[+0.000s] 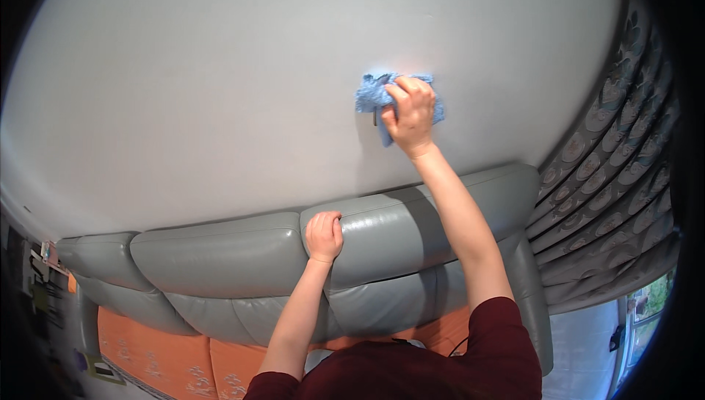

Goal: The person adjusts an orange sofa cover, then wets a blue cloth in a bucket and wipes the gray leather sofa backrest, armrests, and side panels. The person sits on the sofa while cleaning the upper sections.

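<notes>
A light blue, fluffy cleaning cloth (370, 95) lies bunched against the pale wall (220, 86), with my right hand (412, 111) gripping it. Just below the cloth's left part, a short dark strip (375, 118) shows on the wall; the cloth covers whatever is above it. My left hand (324, 236) rests on the top of the grey leather sofa's backrest (380, 235), at the seam between two back cushions. Its fingers curl over the upper edge and hold on there.
Orange seat covers (154, 350) with a pale pattern lie on the sofa. At the right hangs a patterned grey curtain (584, 180), beside a window (650, 306). A small green stool or chair (104, 370) stands at the lower left, with blurred furniture behind it.
</notes>
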A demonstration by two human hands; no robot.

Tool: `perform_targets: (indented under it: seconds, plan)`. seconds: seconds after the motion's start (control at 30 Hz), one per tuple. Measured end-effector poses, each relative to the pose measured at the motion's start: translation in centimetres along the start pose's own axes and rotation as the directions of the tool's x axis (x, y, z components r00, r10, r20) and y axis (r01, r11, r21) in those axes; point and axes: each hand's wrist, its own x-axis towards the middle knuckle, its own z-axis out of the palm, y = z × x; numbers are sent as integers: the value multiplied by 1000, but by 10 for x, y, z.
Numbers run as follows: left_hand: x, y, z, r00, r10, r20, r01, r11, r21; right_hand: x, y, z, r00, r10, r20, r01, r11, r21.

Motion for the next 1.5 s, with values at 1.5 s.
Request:
perform_targets:
  seconds: [1.5]
  plan:
    - [3, 7, 1, 998, 20, -57, -22, 999, -36, -63, -18, -2, 996, 51, 72, -52, 998, 23]
